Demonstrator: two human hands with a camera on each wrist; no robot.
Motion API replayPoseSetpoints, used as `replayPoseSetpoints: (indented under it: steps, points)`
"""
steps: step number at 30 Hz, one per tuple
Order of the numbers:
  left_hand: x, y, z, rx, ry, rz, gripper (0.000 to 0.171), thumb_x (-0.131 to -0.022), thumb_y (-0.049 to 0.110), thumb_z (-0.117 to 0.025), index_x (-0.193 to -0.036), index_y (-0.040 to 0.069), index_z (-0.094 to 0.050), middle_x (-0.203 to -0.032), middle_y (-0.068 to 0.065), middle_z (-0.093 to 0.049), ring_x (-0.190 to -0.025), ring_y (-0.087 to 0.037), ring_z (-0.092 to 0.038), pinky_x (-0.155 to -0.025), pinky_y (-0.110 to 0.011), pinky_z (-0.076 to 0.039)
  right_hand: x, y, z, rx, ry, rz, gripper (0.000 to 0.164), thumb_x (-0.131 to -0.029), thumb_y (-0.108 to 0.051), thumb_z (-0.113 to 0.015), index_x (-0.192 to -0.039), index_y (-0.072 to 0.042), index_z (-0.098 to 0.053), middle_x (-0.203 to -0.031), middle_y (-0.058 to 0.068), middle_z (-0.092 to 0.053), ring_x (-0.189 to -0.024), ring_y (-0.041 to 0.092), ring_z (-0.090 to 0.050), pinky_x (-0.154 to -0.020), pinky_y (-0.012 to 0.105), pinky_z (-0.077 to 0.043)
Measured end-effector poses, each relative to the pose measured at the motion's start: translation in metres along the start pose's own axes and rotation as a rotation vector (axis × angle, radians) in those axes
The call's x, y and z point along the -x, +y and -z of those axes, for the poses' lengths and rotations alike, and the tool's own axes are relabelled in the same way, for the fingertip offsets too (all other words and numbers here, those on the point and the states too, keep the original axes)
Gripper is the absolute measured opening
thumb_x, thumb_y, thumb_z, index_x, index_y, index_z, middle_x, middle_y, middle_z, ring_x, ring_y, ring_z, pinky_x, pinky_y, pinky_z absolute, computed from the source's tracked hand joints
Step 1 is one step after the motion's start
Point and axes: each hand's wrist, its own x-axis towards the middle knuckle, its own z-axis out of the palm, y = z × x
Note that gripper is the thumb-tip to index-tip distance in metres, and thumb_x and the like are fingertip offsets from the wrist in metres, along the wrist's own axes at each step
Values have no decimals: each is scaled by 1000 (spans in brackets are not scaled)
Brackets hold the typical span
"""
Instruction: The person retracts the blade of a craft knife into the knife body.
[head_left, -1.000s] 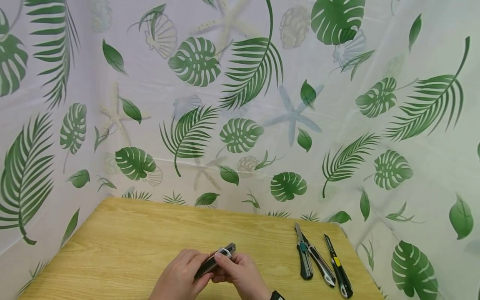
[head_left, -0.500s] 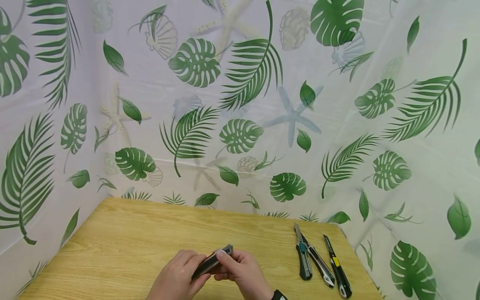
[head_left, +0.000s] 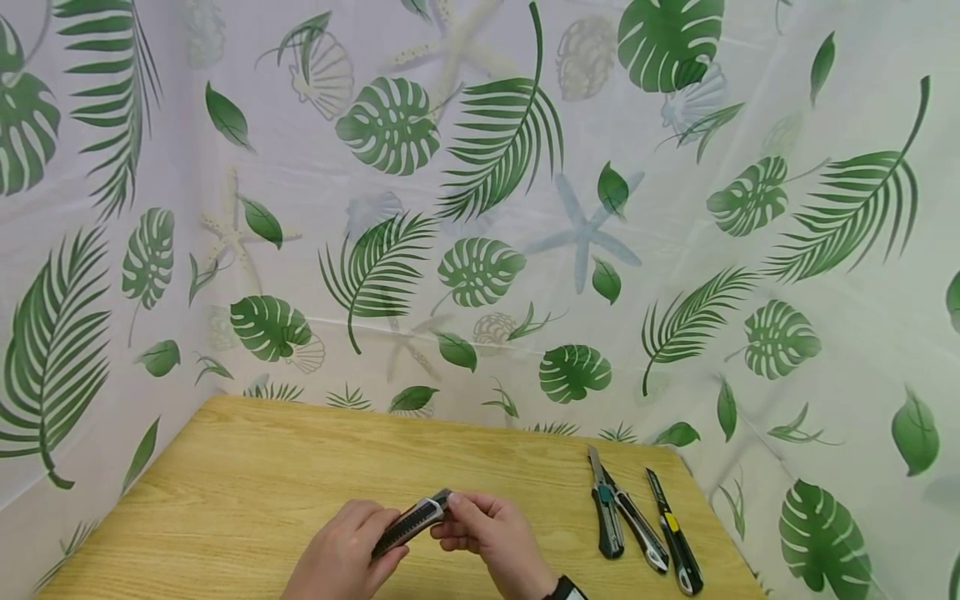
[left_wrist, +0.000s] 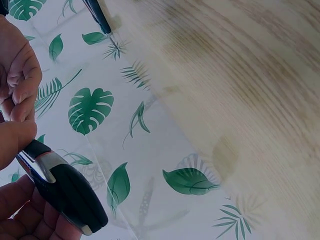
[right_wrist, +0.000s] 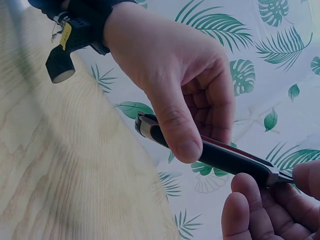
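A black and silver utility knife (head_left: 407, 527) is held just above the table, slanting up to the right in the head view. My left hand (head_left: 339, 546) grips its body, thumb on one side and curled fingers on the other. At the knife's upper end, my right hand (head_left: 501, 537) pinches the tip between thumb and fingers. A red strip shows along the knife's edge in the right wrist view, where its narrow metal end (right_wrist: 280, 176) lies between the right hand's fingers. The knife's rounded black butt (left_wrist: 75, 200) sticks out from the left hand in the left wrist view.
At the wooden table's (head_left: 300, 450) right side lie a utility knife with a teal slider (head_left: 609, 517), a grey-and-black one (head_left: 641, 529) touching or crossing it, and one with a yellow slider (head_left: 677, 537). A leaf-printed curtain (head_left: 480, 333) borders the table's back and sides.
My left hand has shifted slightly left with the knife. The right thumb has moved from the knife's pale band to its tip, and more of the knife shows. The other knives stay put.
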Motion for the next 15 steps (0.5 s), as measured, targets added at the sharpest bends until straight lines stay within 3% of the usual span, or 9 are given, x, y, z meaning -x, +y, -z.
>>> replayPoseSetpoints:
  steps: [6,15]
  points:
    - [2,-3,3,-27,-16,53,38,-68,23,-96,-97,11,-74,-92,5,-63,-82,-9,-62,-67,-26,-55,1,-4,3,-25,16,-2,42,-102,-32,-65,-120,5,-69,-106,15,-74,-91,20,-74,-81,35,-59]
    - [0,-5,14,-16,-55,191,33,-72,23,-94,-97,14,-74,-90,7,-63,-80,-6,-59,-64,-25,-54,3,-11,12,-36,67,-4,39,-101,-33,-65,-118,2,-69,-106,13,-74,-91,20,-73,-82,35,-59]
